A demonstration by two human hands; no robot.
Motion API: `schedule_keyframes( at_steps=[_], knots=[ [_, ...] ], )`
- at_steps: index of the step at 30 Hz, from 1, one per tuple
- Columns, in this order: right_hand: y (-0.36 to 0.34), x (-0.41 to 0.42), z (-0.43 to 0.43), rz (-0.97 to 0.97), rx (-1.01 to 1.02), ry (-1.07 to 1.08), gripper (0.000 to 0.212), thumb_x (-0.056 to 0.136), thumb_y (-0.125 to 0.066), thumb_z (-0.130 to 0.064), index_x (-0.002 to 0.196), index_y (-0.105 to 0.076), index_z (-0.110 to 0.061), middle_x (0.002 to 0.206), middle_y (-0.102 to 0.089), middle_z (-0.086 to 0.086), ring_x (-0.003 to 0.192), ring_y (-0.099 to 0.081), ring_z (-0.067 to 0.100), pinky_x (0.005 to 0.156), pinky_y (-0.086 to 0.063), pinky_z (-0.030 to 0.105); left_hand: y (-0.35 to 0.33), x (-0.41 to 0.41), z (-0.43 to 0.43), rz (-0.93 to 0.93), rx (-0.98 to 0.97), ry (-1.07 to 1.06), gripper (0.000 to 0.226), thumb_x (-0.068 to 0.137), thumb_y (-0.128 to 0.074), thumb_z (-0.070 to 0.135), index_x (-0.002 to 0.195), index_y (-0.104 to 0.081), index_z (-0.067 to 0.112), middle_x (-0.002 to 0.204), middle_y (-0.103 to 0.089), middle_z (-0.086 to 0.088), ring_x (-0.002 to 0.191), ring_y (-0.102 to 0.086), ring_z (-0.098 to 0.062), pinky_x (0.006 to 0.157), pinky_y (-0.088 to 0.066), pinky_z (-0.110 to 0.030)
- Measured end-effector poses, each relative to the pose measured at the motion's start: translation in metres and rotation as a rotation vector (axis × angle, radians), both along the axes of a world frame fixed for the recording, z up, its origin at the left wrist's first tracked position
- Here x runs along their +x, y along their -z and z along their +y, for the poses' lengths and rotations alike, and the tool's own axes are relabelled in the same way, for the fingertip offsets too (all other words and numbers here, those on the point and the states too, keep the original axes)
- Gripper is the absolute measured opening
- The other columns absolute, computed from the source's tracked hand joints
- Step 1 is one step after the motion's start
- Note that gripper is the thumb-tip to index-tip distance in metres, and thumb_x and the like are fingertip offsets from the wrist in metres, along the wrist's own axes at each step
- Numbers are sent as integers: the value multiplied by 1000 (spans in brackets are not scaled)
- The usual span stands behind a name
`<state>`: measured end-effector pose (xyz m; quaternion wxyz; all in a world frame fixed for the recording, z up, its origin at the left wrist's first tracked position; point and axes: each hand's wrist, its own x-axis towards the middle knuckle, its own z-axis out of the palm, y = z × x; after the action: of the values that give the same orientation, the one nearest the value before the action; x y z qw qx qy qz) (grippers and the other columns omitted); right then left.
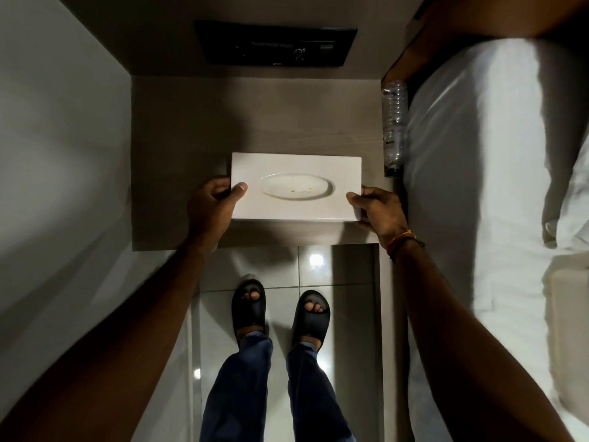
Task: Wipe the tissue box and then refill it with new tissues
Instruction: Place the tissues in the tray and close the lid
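A white rectangular tissue box (pixel 296 167) lies flat on the wooden bedside table (pixel 178 129), near its front edge. Its oval opening faces up and shows a pale inside with a few small orange-brown specks; no tissue sticks out. My left hand (pixel 212 202) grips the box's left end, thumb on top. My right hand (pixel 379 210) grips the right end, thumb on the top edge; an orange thread band circles that wrist. No cloth or pack of new tissues is in view.
A clear plastic bottle (pixel 394 122) lies wedged between the table and the white bed (pixel 494 186) on the right. A black control panel (pixel 275 43) sits on the wall behind. A white bed fills the left side. My feet in black slippers (pixel 248 309) stand on pale tiles.
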<state>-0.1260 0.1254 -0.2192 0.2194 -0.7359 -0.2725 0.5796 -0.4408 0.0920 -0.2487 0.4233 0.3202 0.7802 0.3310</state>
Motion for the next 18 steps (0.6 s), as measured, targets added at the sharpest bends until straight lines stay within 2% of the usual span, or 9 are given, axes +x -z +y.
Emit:
schedule_keyframes(
  at_steps=[4, 7, 9, 12, 14, 15, 18],
  knots=[
    [2, 0, -2, -6, 8, -4, 28, 89, -77, -25, 113, -72, -12, 121, -74, 8, 115, -69, 31, 76, -58, 34, 1, -3, 2, 4, -11, 17, 39, 88, -72, 43, 115, -72, 14, 101, -75, -4, 89, -68, -14, 79, -56, -33],
    [3, 0, 0, -21, -6, -15, 32, 88, -79, -28, 115, -71, -12, 126, -72, 7, 117, -67, 32, 83, -61, 42, 0, -6, 4, 44, -38, 76, 31, 88, -66, 50, 105, -73, 25, 87, -71, 6, 89, -70, -22, 81, -61, -48],
    [3, -1, 2, -43, -17, -23, 34, 86, -81, -31, 114, -72, -14, 127, -71, 8, 116, -67, 32, 85, -63, 45, -2, -9, 6, 68, -61, 91, 32, 88, -63, 53, 102, -74, 26, 83, -69, 6, 89, -70, -27, 79, -60, -54],
    [3, -3, 2, -35, -21, 8, 29, 83, -83, -30, 106, -74, -15, 121, -74, 9, 113, -69, 33, 79, -63, 42, -3, -8, 7, 111, -62, 90, 38, 87, -63, 54, 99, -76, 21, 80, -70, 2, 85, -70, -29, 75, -60, -54],
    [4, -4, -1, -28, -15, 32, 25, 81, -85, -28, 101, -76, -16, 115, -76, 9, 111, -71, 32, 74, -61, 37, -4, -6, 4, 97, -62, 64, 33, 84, -64, 55, 100, -74, 27, 78, -70, 3, 84, -71, -29, 75, -60, -54],
    [5, -5, -3, -29, -8, 42, 25, 81, -86, -28, 101, -77, -16, 111, -78, 8, 109, -72, 31, 74, -61, 37, -4, -6, 4, 85, -67, 52, 34, 83, -65, 55, 101, -75, 28, 79, -71, 4, 85, -71, -28, 76, -60, -54],
    [4, -8, -8, -55, 33, 76, 24, 78, -87, -26, 100, -80, -18, 102, -80, 7, 104, -75, 31, 90, -63, 49, -4, -6, 4, 82, -72, 45, 40, 82, -67, 54, 104, -77, 22, 80, -72, 6, 87, -72, -25, 78, -60, -52]
  ],
)
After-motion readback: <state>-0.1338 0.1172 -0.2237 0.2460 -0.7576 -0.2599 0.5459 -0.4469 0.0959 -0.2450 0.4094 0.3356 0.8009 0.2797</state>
